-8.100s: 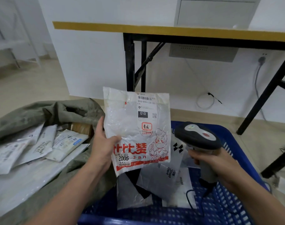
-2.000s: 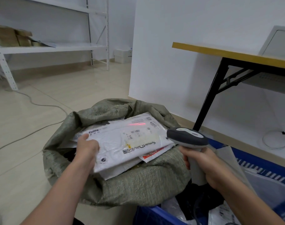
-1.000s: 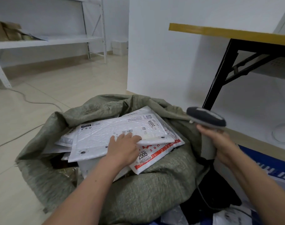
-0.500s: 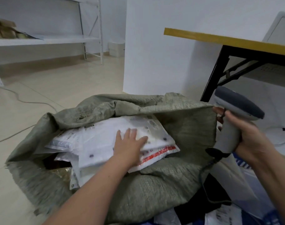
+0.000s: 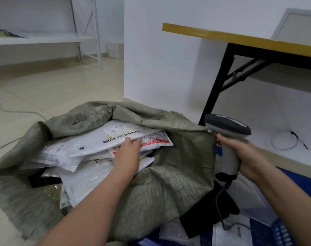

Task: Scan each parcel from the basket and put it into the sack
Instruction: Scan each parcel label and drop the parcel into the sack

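The grey-green woven sack (image 5: 169, 174) lies open on the floor, stuffed with white parcels. On top is a white parcel (image 5: 98, 141) with black lettering, over a red-printed parcel (image 5: 156, 141). My left hand (image 5: 128, 155) reaches into the sack's mouth, its fingertips touching the near edge of the top parcel; the thumb is hidden. My right hand (image 5: 240, 153) grips the handle of the grey barcode scanner (image 5: 227, 126), held upright to the right of the sack. The blue basket (image 5: 282, 233) sits at the bottom right with a black parcel (image 5: 209, 215) and white parcels (image 5: 231, 231) inside.
A yellow-edged table (image 5: 240, 38) on black folding legs (image 5: 216, 86) stands behind the sack against a white wall. A white shelf rack (image 5: 44, 39) is at the far left. A cable (image 5: 18, 110) crosses the tiled floor, and a coiled white cord (image 5: 282, 141) lies under the table.
My left hand slid from lying flat on the top parcel to its near edge. The right hand brought the scanner down and a little toward the sack.
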